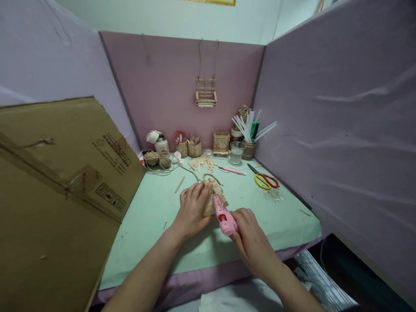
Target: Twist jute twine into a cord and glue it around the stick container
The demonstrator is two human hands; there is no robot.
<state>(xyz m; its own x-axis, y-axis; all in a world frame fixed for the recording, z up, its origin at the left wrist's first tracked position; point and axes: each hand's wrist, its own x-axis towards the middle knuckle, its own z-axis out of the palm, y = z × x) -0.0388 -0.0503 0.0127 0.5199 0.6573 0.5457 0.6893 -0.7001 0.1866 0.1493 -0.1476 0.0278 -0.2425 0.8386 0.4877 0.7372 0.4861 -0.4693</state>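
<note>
My right hand (251, 236) is wrapped round the handle of a pink glue gun (224, 219). The gun's nozzle end points away from me, at a small craft piece (217, 190) made of flat wooden sticks. My left hand (193, 208) grips that piece from its left side, and the fingers hide much of it. A length of twine (212, 177) curves at the piece's far end. Whether the nozzle touches the wood I cannot tell. A single wooden stick (179, 185) lies on the table left of the piece.
Beyond my hands lie loose wooden sticks (203, 163), a pink pen-like tool (232, 170) and scissors (264, 180). Twine balls (157, 159), a glass cup (237, 152) and a holder with white glue sticks (249, 149) line the back. A large cardboard sheet (65, 195) stands at left.
</note>
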